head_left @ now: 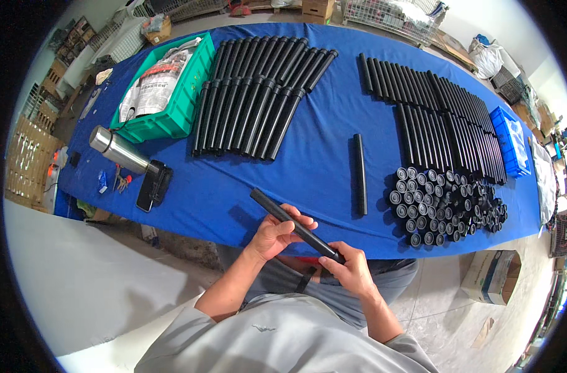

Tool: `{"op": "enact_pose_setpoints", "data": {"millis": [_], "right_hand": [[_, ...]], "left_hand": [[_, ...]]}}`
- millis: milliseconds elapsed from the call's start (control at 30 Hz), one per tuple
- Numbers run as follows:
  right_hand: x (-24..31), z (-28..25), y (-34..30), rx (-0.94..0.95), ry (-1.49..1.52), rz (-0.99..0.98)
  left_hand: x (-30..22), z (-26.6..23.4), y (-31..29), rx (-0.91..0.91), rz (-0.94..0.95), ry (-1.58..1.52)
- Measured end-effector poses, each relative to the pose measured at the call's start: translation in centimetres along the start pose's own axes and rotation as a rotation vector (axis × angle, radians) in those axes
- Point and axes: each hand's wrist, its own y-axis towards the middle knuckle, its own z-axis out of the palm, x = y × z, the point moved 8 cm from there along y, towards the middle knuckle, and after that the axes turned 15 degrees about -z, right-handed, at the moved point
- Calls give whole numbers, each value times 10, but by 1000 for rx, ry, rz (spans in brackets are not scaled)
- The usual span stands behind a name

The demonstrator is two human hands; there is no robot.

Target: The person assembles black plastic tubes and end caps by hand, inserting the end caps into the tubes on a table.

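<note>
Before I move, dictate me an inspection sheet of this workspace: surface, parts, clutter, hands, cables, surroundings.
Surface: blue cloth over the table, lightly creased.
Parts: black tube in hand; collared tubes in two rows at left; plain tubes in rows at right; single tube lying apart; round black pieces clustered near the right front edge.
Clutter: steel bottle lying on its side, dark phone, green bin holding printed paper.
Hands: left hand holds the tube's middle; right hand grips its nearer end.
Cables: nothing seen for certain; thin dark loop by the bottle, kind unclear.
Surroundings: open cardboard box on the floor at right; wire cages beyond the table.
</note>
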Motion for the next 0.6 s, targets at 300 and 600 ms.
{"op": "enact_pose_setpoints", "data": {"millis": [300, 600], "right_hand": [[-14, 5, -2, -17, 187, 108], [16, -8, -1, -147, -412, -384]], "left_hand": [[1, 3, 0, 32, -27, -14], [1, 7, 3, 14, -41, 14]]}}
